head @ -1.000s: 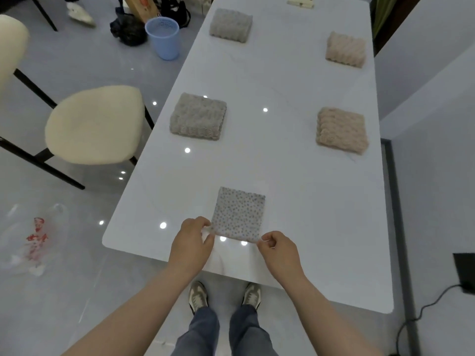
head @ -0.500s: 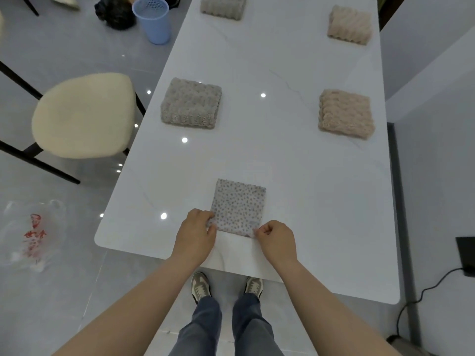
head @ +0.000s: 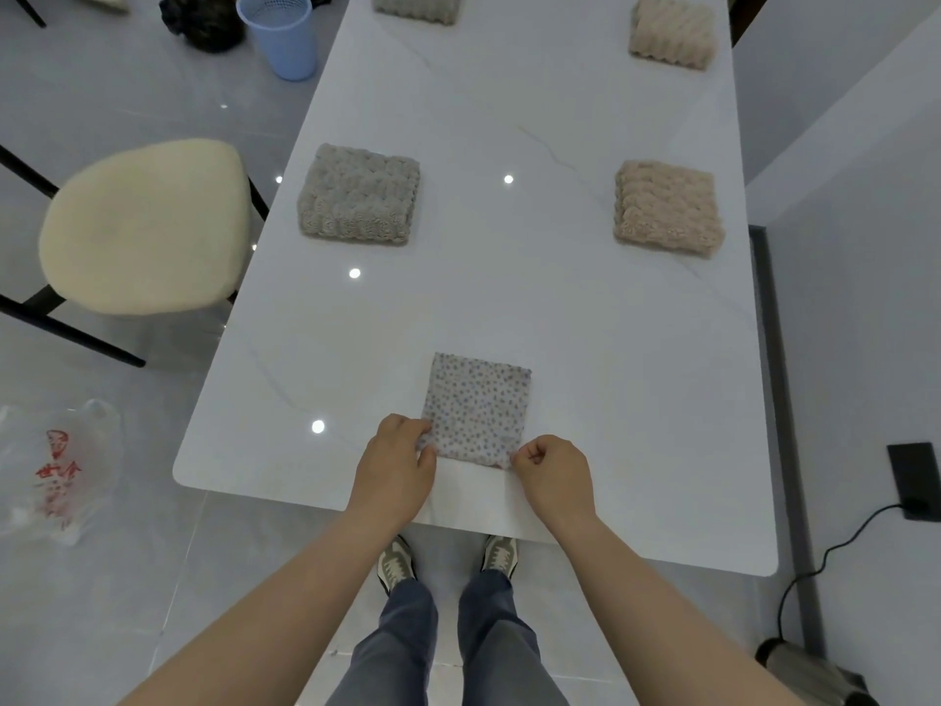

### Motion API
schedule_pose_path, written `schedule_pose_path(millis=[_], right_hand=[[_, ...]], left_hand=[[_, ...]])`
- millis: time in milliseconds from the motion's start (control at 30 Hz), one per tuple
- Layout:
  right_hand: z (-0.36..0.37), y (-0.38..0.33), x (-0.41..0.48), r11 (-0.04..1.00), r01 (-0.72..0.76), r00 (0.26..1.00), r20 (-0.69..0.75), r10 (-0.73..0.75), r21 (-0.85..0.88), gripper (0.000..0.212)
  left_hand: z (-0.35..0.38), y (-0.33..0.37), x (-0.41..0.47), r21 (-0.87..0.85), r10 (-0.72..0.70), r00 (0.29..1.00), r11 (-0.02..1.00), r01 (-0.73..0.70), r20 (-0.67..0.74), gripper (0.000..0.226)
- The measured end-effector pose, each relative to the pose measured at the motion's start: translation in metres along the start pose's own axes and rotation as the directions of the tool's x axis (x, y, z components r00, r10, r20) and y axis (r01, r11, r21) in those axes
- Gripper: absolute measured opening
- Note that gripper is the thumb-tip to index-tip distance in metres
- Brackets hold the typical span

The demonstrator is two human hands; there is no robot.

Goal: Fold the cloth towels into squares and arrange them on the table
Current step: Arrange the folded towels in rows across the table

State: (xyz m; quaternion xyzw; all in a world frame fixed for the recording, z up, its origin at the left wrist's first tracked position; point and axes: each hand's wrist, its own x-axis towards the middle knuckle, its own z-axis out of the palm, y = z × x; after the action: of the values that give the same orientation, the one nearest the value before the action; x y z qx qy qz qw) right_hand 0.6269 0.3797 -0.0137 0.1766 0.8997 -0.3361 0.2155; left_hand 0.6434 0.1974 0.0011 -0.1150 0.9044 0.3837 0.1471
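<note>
A thin spotted grey cloth (head: 476, 407) lies folded into a square near the front edge of the white table (head: 585, 323). My left hand (head: 394, 463) pinches its near left corner. My right hand (head: 555, 473) pinches its near right corner. Both hands have curled fingers resting at the cloth's near edge. Further back lie folded squares: a grey fluffy towel (head: 359, 193) on the left and a beige fluffy towel (head: 667, 208) on the right. A second grey towel (head: 415, 6) and a second beige towel (head: 671, 32) lie at the far end.
A cream-seated chair (head: 142, 226) stands left of the table. A blue basket (head: 280, 33) and a black bag (head: 203, 25) sit on the floor at the far left. A plastic bag (head: 56, 471) lies on the floor near left. A wall runs along the right.
The spotted cloth has slid slightly away from the front edge with both hands on its near corners. The view has tilted down a little.
</note>
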Motion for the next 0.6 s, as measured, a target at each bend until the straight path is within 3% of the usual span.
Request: schedule_pose_path(millis=[600], right_hand=[[-0.011, 0.021, -0.006, 1.0, -0.017, 1.0, -0.016, 0.017, 0.012, 0.017]], left_hand=[[0.017, 0.01, -0.012, -0.017, -0.003, 1.0, 1.0, 0.004, 0.03, 0.034]])
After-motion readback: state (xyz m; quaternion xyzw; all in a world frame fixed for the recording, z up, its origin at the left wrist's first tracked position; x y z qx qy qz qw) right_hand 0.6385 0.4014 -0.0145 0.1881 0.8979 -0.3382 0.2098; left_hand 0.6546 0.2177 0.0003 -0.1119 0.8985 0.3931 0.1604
